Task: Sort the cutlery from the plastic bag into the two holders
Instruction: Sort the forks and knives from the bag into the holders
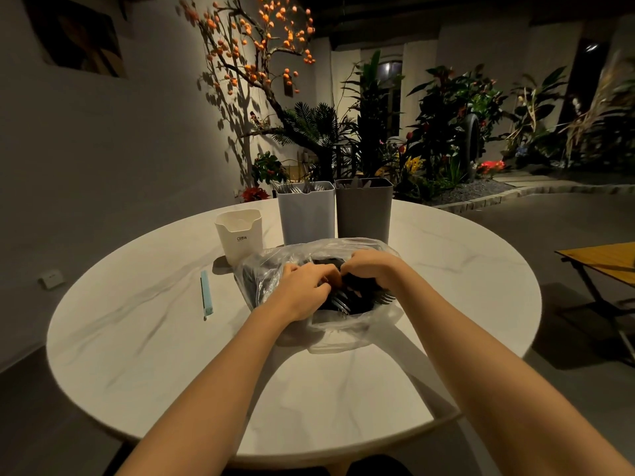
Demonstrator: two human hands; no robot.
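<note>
Cutlery [347, 298] in the plastic bag [275, 266], near the middle of the surface [137, 338]: dark handles and fork tines heaped in the bag's open mouth. Fingers of the left hand [302, 292] curled down among the pieces; whether pinching one, cannot tell, tips hidden. Fingers of the right hand [369, 269] bent over the dark handles at the far side of the opening, seemingly gathering a bunch, grip itself not visible. Both forearms reaching in from the near edge.

Just behind the bag, two tall holders side by side and touching: light blue holder [305, 214] on the left with fork tines showing above its rim, grey holder [364, 214] on the right with dark tips poking out, kind unclear. Judging by that, sorting well begun, not finished; a fair heap left in the bag.

To the left, a small white cup [239, 235] and a pale blue stick [206, 293] lying flat on the surface.
</note>
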